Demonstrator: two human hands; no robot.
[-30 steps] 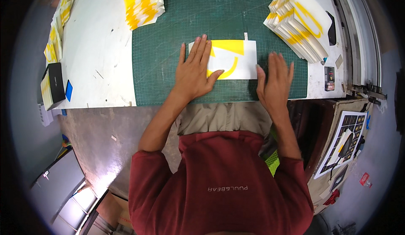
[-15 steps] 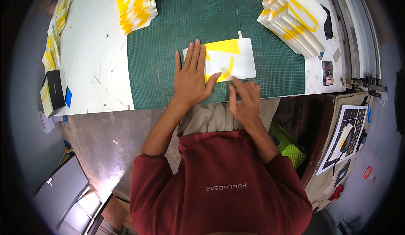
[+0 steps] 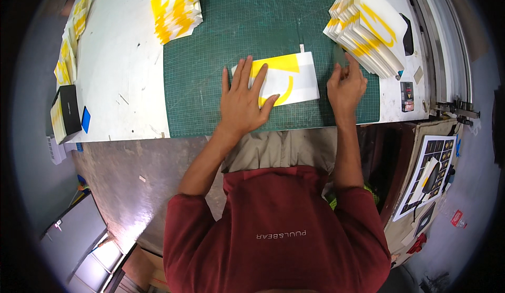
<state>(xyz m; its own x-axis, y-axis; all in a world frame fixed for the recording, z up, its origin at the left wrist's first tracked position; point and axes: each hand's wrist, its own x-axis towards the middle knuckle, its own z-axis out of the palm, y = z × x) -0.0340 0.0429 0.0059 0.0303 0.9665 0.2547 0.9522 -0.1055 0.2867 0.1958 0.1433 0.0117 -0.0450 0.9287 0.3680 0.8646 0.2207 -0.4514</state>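
Note:
A folded white paper piece with yellow printing (image 3: 301, 82) lies on the green cutting mat (image 3: 252, 24) in front of me. My left hand (image 3: 243, 101) rests flat on its left part, fingers spread, thumb near the lower edge. Off the sheet's right side, my right hand (image 3: 347, 90) is closed with its fingertips bunched over the mat. A small, dark, blurred flat shape shows at those fingertips; its kind is unclear. Close beyond that hand leans a thick stack of similar folded pieces (image 3: 376, 22). A small white tab (image 3: 302, 48) sticks out above the sheet's top edge.
Another pile of yellow-and-white papers (image 3: 176, 11) sits at the mat's far left. On the white table (image 3: 121, 72) are a black box (image 3: 67, 113), a blue card (image 3: 86, 119) and more papers (image 3: 66, 61). A metal rail (image 3: 444, 51) runs along the right, near a small dark pack (image 3: 406, 96).
My right hand has left the sheet's lower edge and moved right and away from me, toward the right stack. My left hand stays on the sheet, its index finger now spread wider.

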